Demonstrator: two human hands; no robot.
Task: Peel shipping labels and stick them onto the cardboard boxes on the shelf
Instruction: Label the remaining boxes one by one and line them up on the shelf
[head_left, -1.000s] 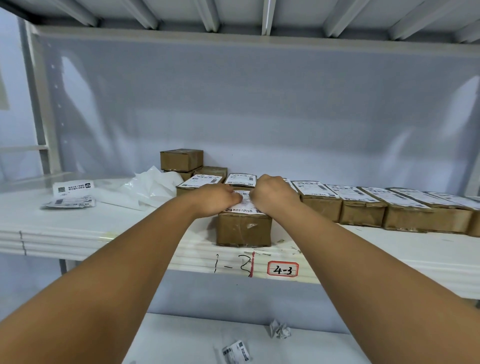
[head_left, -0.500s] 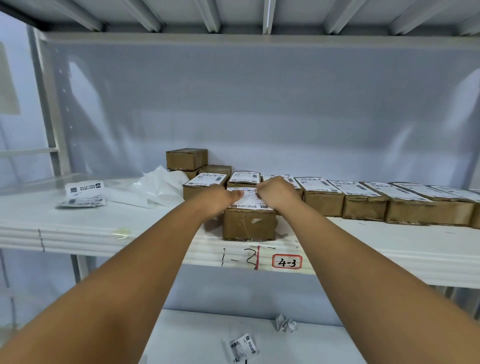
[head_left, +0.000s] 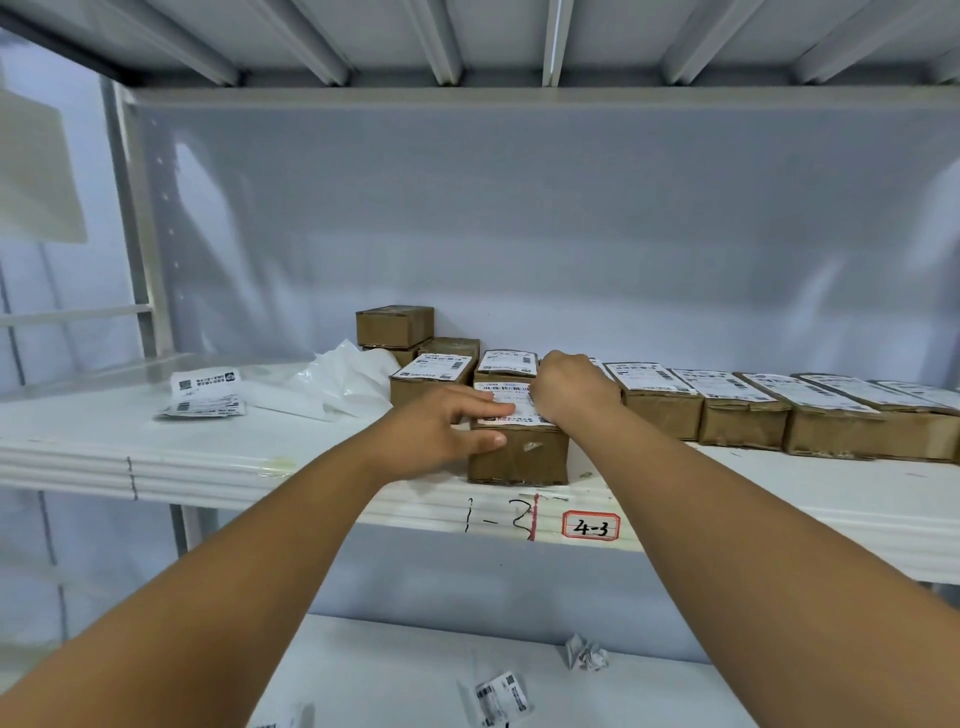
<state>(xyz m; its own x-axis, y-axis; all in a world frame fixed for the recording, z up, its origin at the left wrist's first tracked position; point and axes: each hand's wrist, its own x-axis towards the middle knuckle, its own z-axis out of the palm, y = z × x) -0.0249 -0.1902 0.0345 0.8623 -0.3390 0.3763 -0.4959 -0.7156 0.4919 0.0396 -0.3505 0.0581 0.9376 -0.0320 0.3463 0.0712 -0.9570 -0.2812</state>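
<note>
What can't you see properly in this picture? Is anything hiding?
All in the head view:
1. The fingertips of the right hand are hidden behind its own knuckles, so I can't tell if they pinch or press the label.
2. The words on that label are too small and blurry to read.
3. The row of boxes runs off the right edge, so its end is cut off.

Two bare arms fill the lower frame: the left arm (head_left: 234, 597) enters at the lower left corner, the right arm (head_left: 753, 545) at the lower right. Both are unclothed up to the left hand (head_left: 441, 428) and right hand (head_left: 569, 395) near centre. The left thumb (head_left: 493, 441) has a short, trimmed nail.
</note>
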